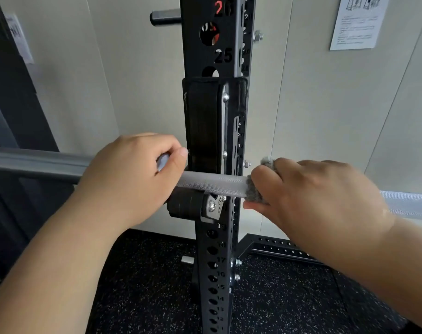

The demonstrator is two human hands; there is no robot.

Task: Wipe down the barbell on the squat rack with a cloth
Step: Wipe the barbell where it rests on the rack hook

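With left hand [132, 174] curled round the barbell [212, 182] just left of the rack post [212, 56], hold still. With right hand [313, 196] squeezing the cloth [253, 191] round it right of the post, rub slowly.

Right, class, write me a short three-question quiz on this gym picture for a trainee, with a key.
1. True or false: the left hand holds the cloth.
2. On which side of the rack post is the right hand? A) the person's right B) the person's left C) behind it
3. Fill in: the cloth is wrapped round the ____.
Key: 1 false, the right hand grips it; 2 A; 3 barbell.
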